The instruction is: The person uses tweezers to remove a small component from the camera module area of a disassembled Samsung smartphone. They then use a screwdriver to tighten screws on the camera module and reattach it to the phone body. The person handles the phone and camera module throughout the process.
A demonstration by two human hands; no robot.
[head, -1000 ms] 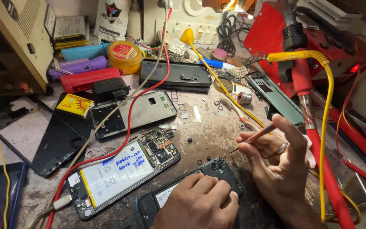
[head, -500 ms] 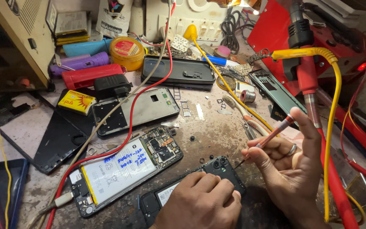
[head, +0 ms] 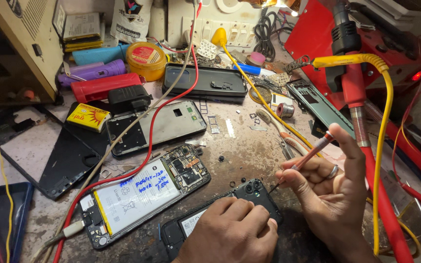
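Observation:
My left hand (head: 232, 231) lies flat on a dark phone (head: 257, 194) at the bench's front edge, covering most of it; its camera corner sticks out. My right hand (head: 330, 187) grips a thin red-handled screwdriver (head: 313, 153) slanted down, its tip close to that camera corner. Just left lies an opened phone (head: 144, 195) with its white battery and circuit board exposed. A red cable (head: 169, 122) and a grey cable run over it.
A grey phone back frame (head: 159, 126), a black phone (head: 205, 80), a black screen panel (head: 69, 158), a yellow battery (head: 87, 116), a yellow tin (head: 144, 58) and tiny screws litter the worn bench. At the right stands a red soldering tool (head: 354, 92) with a yellow cord.
My right hand has drawn nearer with the screwdriver, its tip now down by the phone's camera corner. My left hand stays pressed on the phone.

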